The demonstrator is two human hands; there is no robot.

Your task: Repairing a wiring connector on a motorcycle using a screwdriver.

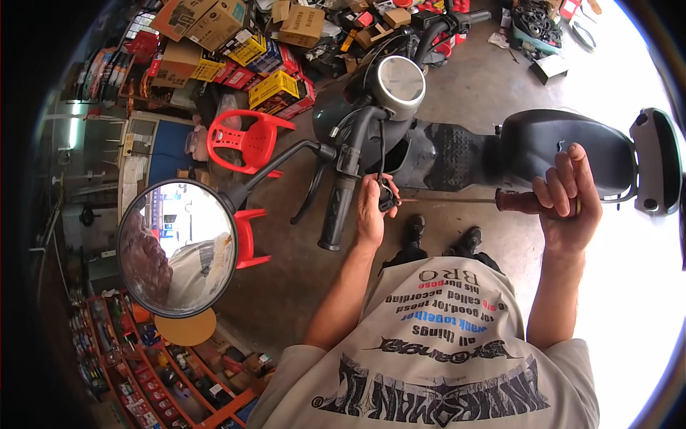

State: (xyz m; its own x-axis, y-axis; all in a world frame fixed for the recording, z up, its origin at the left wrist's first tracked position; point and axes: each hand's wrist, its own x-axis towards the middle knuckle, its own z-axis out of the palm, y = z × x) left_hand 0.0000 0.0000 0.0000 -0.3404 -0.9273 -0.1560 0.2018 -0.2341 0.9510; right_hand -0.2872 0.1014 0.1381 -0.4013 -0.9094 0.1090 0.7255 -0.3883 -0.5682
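Between the thumb and fingers of my left hand is a small black switch-like part. A dark cable runs up from it toward the front of a dark scooter. My right hand is closed round the brown handle of a screwdriver, its index finger stretched out. The long shaft points left, its tip at or very near the black part; contact cannot be made out. Left of my left hand are the scooter's handlebar grip and brake lever.
A round mirror sticks out at the left. Red plastic chairs stand beyond the handlebar. Cardboard boxes and parts are heaped at the back. Orange shelving fills the lower left. The scooter's seat lies beyond my right hand.
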